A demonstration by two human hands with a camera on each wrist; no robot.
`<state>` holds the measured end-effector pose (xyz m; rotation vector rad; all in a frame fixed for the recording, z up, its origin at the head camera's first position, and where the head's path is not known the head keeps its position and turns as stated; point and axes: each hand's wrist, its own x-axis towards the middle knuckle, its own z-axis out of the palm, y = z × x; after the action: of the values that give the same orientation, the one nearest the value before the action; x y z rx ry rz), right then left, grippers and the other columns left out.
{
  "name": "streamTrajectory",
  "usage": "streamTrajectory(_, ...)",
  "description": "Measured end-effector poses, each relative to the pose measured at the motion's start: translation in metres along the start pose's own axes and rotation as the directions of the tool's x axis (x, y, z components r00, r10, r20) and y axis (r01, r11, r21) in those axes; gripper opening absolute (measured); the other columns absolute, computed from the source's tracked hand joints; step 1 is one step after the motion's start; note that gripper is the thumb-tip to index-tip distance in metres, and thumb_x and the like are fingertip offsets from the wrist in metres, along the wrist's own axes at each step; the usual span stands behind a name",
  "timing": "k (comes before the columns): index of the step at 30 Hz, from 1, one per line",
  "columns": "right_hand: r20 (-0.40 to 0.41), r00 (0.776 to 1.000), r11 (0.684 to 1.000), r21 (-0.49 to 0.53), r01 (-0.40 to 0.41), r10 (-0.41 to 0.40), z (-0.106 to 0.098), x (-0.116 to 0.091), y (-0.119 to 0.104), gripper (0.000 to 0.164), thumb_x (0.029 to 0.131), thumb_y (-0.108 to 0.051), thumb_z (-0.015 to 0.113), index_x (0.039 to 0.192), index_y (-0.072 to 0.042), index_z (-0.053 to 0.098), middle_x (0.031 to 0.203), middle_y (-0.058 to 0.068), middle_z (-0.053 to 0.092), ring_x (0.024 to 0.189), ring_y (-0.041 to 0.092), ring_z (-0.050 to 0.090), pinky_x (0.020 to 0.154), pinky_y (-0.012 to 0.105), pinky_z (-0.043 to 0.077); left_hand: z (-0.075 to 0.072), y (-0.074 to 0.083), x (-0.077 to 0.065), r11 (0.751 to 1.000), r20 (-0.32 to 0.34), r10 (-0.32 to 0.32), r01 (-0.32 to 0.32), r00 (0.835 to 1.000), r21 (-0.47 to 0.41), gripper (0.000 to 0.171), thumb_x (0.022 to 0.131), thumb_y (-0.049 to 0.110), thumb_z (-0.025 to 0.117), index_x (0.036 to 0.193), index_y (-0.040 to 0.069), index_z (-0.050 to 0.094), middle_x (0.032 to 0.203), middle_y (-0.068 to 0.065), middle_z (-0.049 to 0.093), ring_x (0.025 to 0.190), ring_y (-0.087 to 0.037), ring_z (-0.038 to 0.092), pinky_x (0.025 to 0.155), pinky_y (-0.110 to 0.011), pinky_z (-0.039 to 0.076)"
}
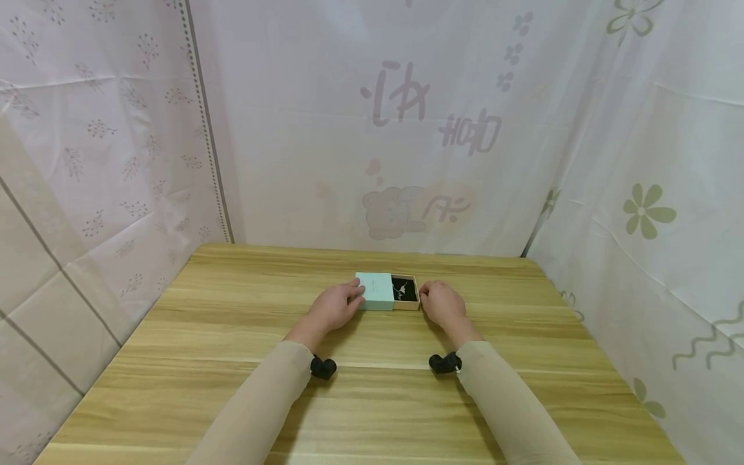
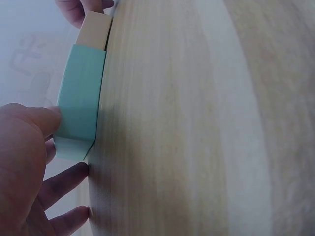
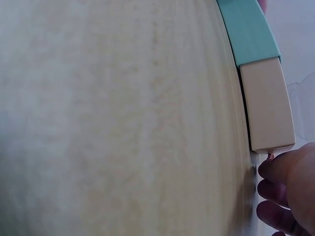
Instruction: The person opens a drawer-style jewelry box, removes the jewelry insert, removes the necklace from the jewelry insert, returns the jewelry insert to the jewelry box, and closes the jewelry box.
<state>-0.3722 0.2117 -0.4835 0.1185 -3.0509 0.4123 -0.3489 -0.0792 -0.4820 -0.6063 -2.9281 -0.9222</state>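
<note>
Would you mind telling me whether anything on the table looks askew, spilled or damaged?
Nothing stands out. The drawer is partly out of the mint sleeve but straight, the left hand holding the sleeve and the right hand pinching the drawer's pull tab.

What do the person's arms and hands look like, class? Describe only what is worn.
The left sleeve and right sleeve are long, plain beige, with no pattern visible. At each cuff sits a small, rounded black device, one on the left wrist, one on the right. The left hand and right hand are bare, without gloves.
</note>
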Motion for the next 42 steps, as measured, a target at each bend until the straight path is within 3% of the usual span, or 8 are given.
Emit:
streamTrajectory(30,0.017,1.0,1.0,-0.003,-0.023,0.023,-0.004,-0.001,0.004,0.027,0.114,-0.022,0.057,0.129,-0.013,0.077,0.137,0.017,0.073,0.122,0.039,0.072,0.099,0.059,0.062,0.0,-0.002,-0.001,1.0,0.004,0.011,-0.011,1.0,-0.007,0.046,0.116,0.032,0.059,0.159,0.015,0.061,0.173,-0.006,0.046,0.159,-0.034,0.048,0.129,-0.053,0.043)
streamTrajectory(42,-0.031,0.999,0.991,0.137,-0.008,0.012,-0.013,0.004,0.002,0.042,0.116,-0.027,0.047,0.15,-0.008,0.064,0.14,0.018,0.071,0.113,0.034,0.073,0.087,0.05,0.061,0.002,-0.004,0.001,1.0,-0.011,0.016,-0.016,1.0,-0.007,0.046,0.115,0.032,0.06,0.158,0.015,0.061,0.172,-0.006,0.048,0.158,-0.033,0.049,0.129,-0.052,0.044)
